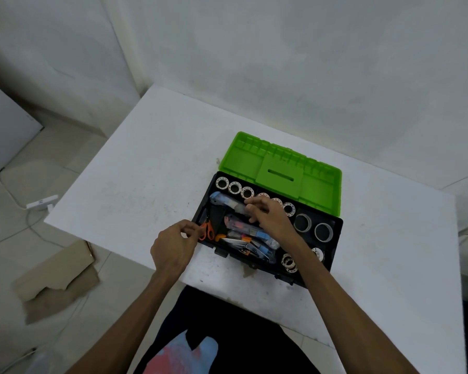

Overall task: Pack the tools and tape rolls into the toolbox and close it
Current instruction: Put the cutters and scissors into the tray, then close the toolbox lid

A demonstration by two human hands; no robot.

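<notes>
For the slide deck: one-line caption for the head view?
Both hands arranging tools in the open toolbox, tape rolls lining its back edge.

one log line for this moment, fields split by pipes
toolbox open, green lid back | left hand pinching orange scissors | right hand over tools inside | tape rolls packed

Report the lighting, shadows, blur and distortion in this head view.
Head view: soft, even light, no hard shadows and no glare on the white table; wide-angle bending curves the table edges and wall lines; the open black toolbox with green lid is fairly sharp, while the left hand and right hand look slightly soft.
</notes>
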